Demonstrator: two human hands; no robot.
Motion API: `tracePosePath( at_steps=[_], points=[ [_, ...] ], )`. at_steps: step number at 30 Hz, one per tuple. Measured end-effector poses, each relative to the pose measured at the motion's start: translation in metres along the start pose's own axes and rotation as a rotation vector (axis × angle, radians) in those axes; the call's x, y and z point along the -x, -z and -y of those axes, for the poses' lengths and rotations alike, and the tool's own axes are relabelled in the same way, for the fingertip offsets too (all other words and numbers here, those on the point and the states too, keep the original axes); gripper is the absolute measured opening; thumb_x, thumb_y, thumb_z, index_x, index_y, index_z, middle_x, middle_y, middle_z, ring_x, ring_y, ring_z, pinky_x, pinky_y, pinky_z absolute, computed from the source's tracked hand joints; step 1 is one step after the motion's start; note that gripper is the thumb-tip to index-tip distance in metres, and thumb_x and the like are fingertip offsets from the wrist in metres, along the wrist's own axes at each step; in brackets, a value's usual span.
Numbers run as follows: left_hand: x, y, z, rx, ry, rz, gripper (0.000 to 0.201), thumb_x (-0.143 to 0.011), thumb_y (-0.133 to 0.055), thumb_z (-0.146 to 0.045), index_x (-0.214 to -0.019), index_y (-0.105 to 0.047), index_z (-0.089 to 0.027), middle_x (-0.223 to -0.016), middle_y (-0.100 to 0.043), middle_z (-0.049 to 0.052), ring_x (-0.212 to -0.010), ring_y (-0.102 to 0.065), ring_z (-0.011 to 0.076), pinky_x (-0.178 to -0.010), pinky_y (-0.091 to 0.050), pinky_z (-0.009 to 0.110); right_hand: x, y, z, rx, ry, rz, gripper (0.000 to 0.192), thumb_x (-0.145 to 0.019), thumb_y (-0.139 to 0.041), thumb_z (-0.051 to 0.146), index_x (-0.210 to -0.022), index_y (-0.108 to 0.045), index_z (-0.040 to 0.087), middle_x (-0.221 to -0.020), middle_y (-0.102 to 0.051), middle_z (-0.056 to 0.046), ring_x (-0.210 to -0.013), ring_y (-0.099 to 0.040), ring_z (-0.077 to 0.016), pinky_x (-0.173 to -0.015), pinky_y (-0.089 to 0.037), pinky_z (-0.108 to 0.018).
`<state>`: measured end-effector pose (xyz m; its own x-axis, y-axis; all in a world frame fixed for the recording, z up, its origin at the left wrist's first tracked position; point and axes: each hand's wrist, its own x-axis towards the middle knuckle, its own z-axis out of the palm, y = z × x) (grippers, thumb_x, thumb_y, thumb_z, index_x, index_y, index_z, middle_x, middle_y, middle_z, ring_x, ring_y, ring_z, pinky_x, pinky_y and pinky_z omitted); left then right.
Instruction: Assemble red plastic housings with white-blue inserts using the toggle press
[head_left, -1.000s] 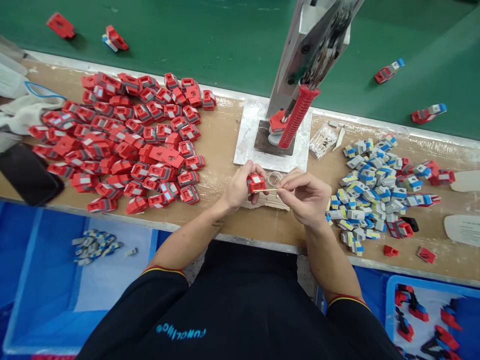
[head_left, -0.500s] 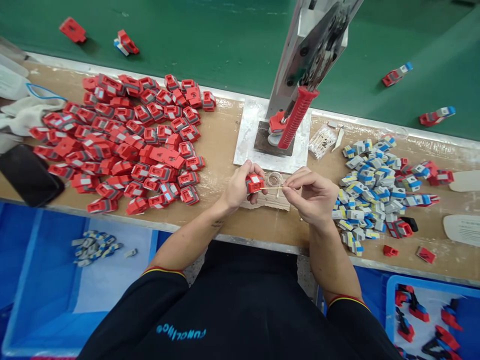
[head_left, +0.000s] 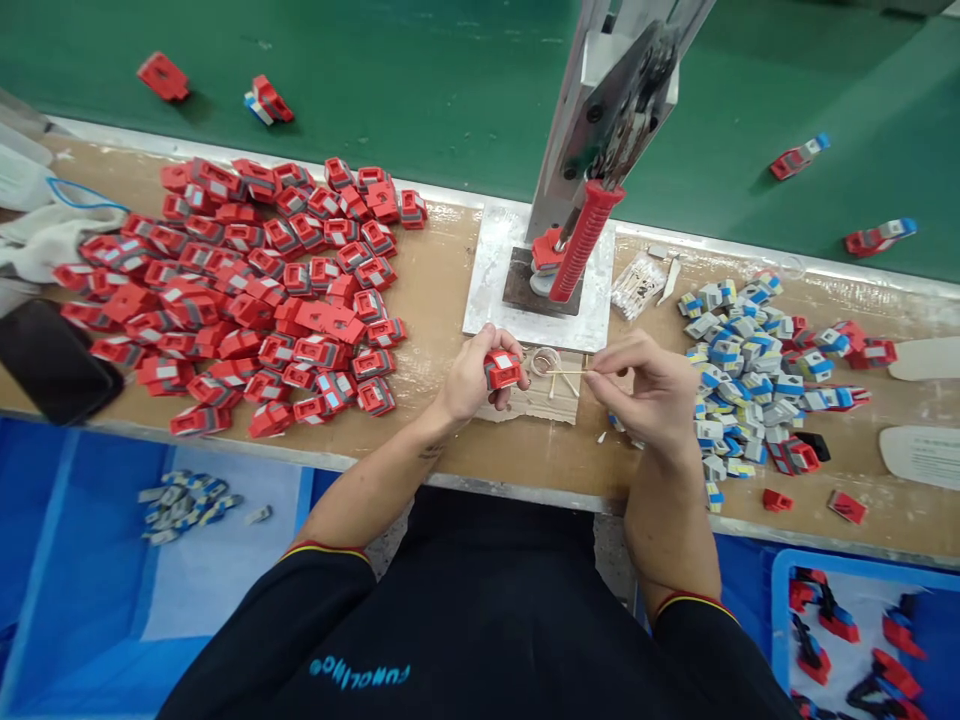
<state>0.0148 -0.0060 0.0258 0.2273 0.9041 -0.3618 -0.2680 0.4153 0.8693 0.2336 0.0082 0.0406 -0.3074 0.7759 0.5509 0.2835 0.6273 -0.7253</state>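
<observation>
I see all this from a single camera on my own head, facing forward and steeply down, near enough to frame both sets of fingers (head_left: 624,356) around mid-picture. My shirt (head_left: 465,630) fills the bottom, the bench (head_left: 436,285) crosses the middle, green surface (head_left: 420,90) above.

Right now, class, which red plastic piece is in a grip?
The red-and-grey plastic piece in the person's left grip; the right grip pinches a thin pale stick, and neither holds another piece.
</observation>
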Motion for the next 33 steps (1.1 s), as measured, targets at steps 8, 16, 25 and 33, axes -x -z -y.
tracePosePath(
  at_steps=[8,16,25,33],
  points=[
    [-0.004,0.005,-0.003,0.157,-0.057,-0.051,0.049,-0.096,-0.054,-0.066,-0.080,-0.056,-0.020,-0.062,-0.071,0.003,-0.032,-0.048,0.0103,-0.036,-0.032,0.022,0.004,0.011,-0.017,0.180,-0.037,0.192,0.014,-0.096,-0.071,0.037,-0.103,-0.070,0.025,-0.099,-0.076,-0.005,-0.088,-0.068,-0.0198,-0.073,-0.055,-0.034],
    [-0.006,0.008,-0.014,0.470,-0.028,-0.169,0.032,-0.094,-0.054,-0.044,-0.082,-0.065,-0.016,-0.075,-0.076,0.008,-0.046,-0.060,0.0128,-0.049,-0.047,0.025,-0.006,0.120,-0.058,0.853,-0.399,-0.112,0.015,-0.094,-0.062,0.035,-0.097,-0.069,0.022,-0.101,-0.075,-0.010,-0.094,-0.064,-0.0265,-0.088,-0.052,-0.043],
    [0.004,0.008,-0.015,0.538,-0.208,-0.052,0.021,-0.070,-0.060,-0.027,-0.087,-0.066,-0.016,-0.092,-0.078,0.011,-0.060,-0.065,0.0168,-0.060,-0.051,0.031,-0.048,0.109,-0.088,1.048,-0.452,0.540,0.033,-0.084,-0.058,0.010,-0.114,-0.071,0.014,-0.117,-0.074,-0.021,-0.117,-0.063,-0.0358,-0.105,-0.051,-0.051],
    [0.010,0.007,-0.007,0.491,-0.307,0.236,0.036,-0.077,-0.073,-0.029,-0.110,-0.064,-0.018,-0.108,-0.073,0.008,-0.065,-0.070,0.0167,-0.066,-0.053,0.033,-0.017,0.062,-0.010,-0.118,-0.185,-0.102,0.043,-0.094,-0.074,0.039,-0.135,-0.060,0.039,-0.118,-0.063,-0.004,-0.087,-0.075,-0.0190,-0.065,-0.066,-0.033]
  ],
)
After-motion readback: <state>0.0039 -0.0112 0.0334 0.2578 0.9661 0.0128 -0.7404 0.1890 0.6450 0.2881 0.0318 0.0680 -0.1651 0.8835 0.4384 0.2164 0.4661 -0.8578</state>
